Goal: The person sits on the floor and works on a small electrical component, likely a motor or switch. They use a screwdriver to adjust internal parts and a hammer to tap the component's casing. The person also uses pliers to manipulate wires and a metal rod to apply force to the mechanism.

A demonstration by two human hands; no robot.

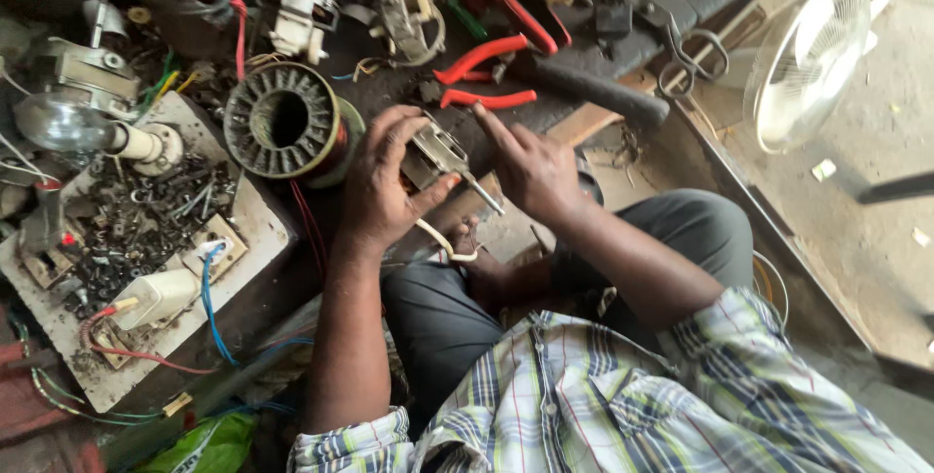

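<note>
My left hand grips a small metal part with a thin metal rod sticking out toward my lap. My right hand touches the same part from the right, its index finger stretched up toward the red-handled pliers. A cream wire dangles below the part. A round motor stator with copper windings lies just left of my left hand.
A white board at left carries screws, nuts, a bulb and a white adapter. Scissors, a hammer handle and motor parts crowd the far bench. A fan guard stands at right.
</note>
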